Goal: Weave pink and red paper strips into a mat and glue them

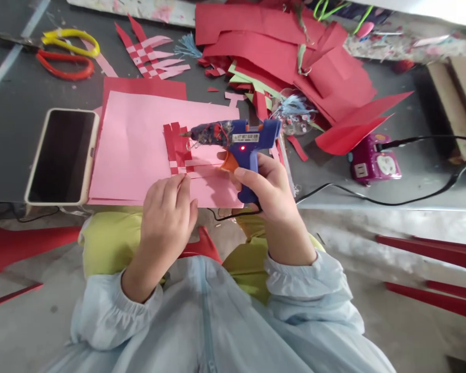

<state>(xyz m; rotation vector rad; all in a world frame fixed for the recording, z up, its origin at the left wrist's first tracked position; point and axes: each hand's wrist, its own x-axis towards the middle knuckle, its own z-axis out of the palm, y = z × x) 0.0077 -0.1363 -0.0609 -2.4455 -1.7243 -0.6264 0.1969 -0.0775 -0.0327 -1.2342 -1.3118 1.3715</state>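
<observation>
On the tabletop [8, 124], paper sheets [132, 140] lie left of centre, a woven piece [174, 147] on them mid-frame. The left grip [166, 207] is at that piece's lower edge; right of it, the right grip [274, 189] has the glue gun [233, 133] above the sheets. A phone [62, 158] lies just left of the sheets, scissors [41, 50] at upper left, another woven piece [149, 58] behind the sheets, a paper heap [256, 57] upper right of centre, a socket box [375, 160] at right.
</observation>
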